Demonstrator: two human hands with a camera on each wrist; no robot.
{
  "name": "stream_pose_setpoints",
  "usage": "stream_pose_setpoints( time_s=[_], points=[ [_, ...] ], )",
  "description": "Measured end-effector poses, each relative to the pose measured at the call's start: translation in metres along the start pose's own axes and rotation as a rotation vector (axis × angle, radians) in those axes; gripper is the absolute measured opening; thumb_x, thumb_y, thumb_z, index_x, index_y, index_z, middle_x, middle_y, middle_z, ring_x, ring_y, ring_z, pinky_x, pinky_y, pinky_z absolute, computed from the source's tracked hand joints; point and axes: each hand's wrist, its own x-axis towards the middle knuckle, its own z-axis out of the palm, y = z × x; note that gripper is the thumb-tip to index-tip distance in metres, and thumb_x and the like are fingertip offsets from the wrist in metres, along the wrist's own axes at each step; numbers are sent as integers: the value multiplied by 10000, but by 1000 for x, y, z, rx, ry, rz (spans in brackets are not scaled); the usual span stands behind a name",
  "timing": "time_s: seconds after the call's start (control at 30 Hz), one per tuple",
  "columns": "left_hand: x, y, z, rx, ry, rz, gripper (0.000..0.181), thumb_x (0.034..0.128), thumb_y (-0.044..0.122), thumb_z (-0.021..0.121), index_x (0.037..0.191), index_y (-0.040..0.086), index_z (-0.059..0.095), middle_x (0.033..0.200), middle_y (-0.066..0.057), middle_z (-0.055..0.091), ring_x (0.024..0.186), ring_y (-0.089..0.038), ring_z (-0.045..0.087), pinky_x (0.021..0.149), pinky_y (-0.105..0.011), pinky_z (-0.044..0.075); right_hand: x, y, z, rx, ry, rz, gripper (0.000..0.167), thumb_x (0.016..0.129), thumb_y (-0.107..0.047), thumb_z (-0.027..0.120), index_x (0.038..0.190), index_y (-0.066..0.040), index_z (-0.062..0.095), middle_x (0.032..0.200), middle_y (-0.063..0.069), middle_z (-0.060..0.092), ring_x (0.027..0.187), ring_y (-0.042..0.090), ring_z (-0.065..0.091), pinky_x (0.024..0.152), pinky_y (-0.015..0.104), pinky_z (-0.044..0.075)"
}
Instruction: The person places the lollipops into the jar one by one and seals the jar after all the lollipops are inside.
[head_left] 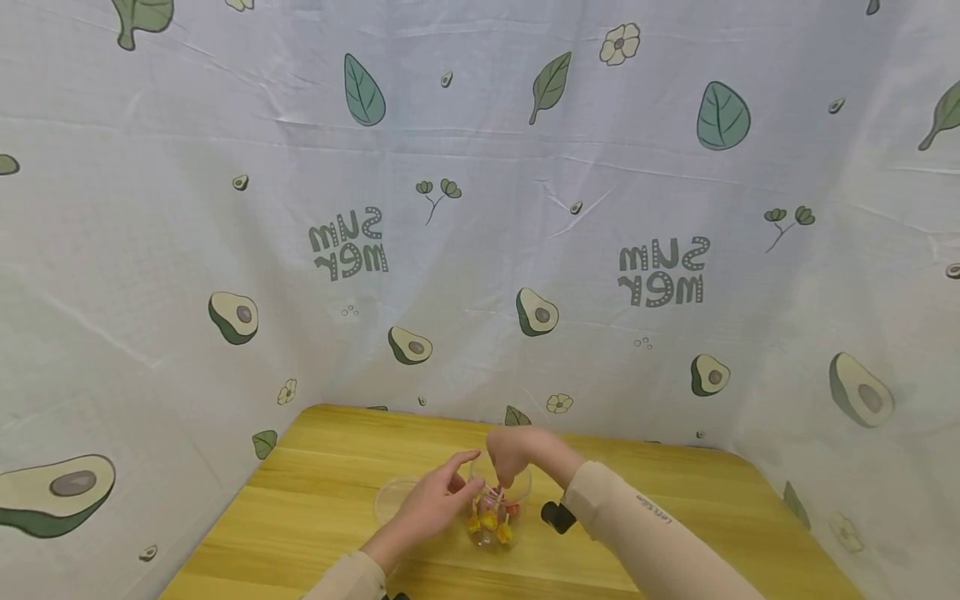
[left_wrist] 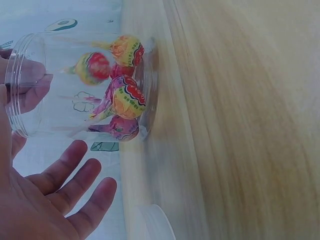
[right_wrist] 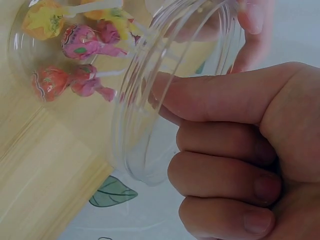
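Note:
A clear jar (head_left: 485, 533) stands upright on the table with several wrapped lollipops (left_wrist: 127, 95) inside. My left hand (head_left: 437, 500) holds the jar at its mouth with thumb and index finger around the left side; its other fingers (left_wrist: 82, 182) stay spread beside the wall. From above, my right hand (head_left: 512, 452) reaches in at the rim (right_wrist: 145, 90), thumb and index finger inside the mouth, the others curled outside. It pinches a lollipop (left_wrist: 93, 68) by the stick, and that candy hangs above the rest, slightly blurred. The pinched tips are partly hidden.
A round clear lid (head_left: 392, 498) lies on the wooden table (head_left: 300, 517) left of the jar. A white curtain (head_left: 480, 250) printed with avocados and leaves hangs behind the table and along both sides.

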Motion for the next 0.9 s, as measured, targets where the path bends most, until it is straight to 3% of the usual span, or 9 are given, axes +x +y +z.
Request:
stream_pose_setpoints(
  time_s=[0.2,0.3,0.47,0.57,0.8,0.9],
  points=[
    [0,-1,1,0,-1,3,605,1006,606,475,1512,276,448,919,80,658,838,-79,599,716,-335,472,-2,1,1,69,11,-21,540,811,-5,703,480,-192,319,469,-82,184,485,66,112,482,239,141],
    [0,-1,0,1,-3,6,606,1008,606,470,1513,273,446,922,85,655,842,-79,598,717,-335,474,-6,4,1,108,47,-47,487,811,-1,700,467,-170,400,467,-80,232,487,69,137,484,243,156],
    [-1,1,0,-2,-9,7,606,1008,603,474,1514,271,447,924,79,652,840,-84,593,710,-334,472,-18,10,4,221,130,-85,210,835,-55,738,636,-121,730,597,-91,595,533,67,368,521,237,321],
    [-1,1,-1,-1,-10,5,597,1003,606,482,1508,289,452,929,79,649,848,-86,592,699,-333,472,-27,13,7,295,183,-104,112,851,-104,751,749,-123,792,736,-62,713,595,75,474,565,253,407],
    [0,4,-5,-1,-13,1,609,992,613,498,1514,305,438,950,60,636,845,-103,588,683,-343,464,-46,12,18,463,362,-136,126,911,-189,698,876,-105,784,779,-77,683,603,86,503,563,273,436],
    [-1,5,-9,4,9,-1,620,988,606,516,1521,305,418,955,50,629,843,-107,582,694,-347,462,-53,8,24,528,439,-142,139,930,-200,677,913,-105,777,672,-86,604,526,75,431,511,251,387]
  ],
)
